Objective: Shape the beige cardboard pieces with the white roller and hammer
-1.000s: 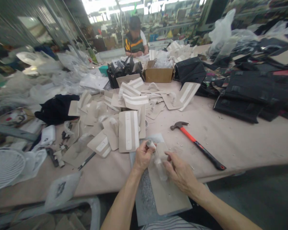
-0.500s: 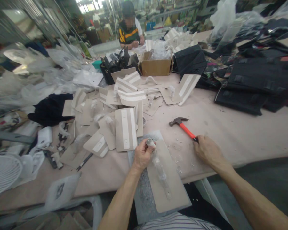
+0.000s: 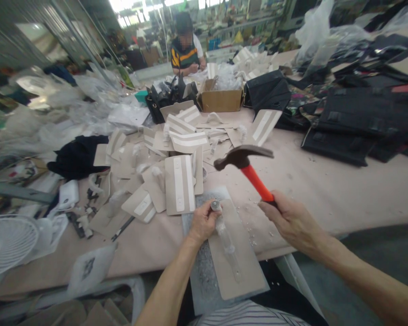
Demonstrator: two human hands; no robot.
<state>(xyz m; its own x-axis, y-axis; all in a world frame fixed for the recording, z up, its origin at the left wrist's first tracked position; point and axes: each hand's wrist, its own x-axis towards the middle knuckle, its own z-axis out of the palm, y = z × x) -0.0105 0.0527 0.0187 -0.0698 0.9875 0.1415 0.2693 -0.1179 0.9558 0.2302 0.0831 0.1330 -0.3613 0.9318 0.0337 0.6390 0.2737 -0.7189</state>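
Observation:
My right hand is closed around the black grip of a claw hammer, whose dark head is raised above the table. With its fingers pinched, my left hand holds a short metal punch upright at the far end of a beige panel. A handle strap wrapped in clear plastic runs along that panel. Panel and strap lie on a grey slab that juts over the table's near edge. White bits are scattered right of the slab.
Several beige panels with white strips are heaped beyond my left hand. A cardboard box and black bags stand farther back. At left are a white fan and plastic wrapping. A person sits across the table.
My right hand has lifted the hammer off the table, its head moving up and left. My left hand stays at the panel's far end, the punch now more upright.

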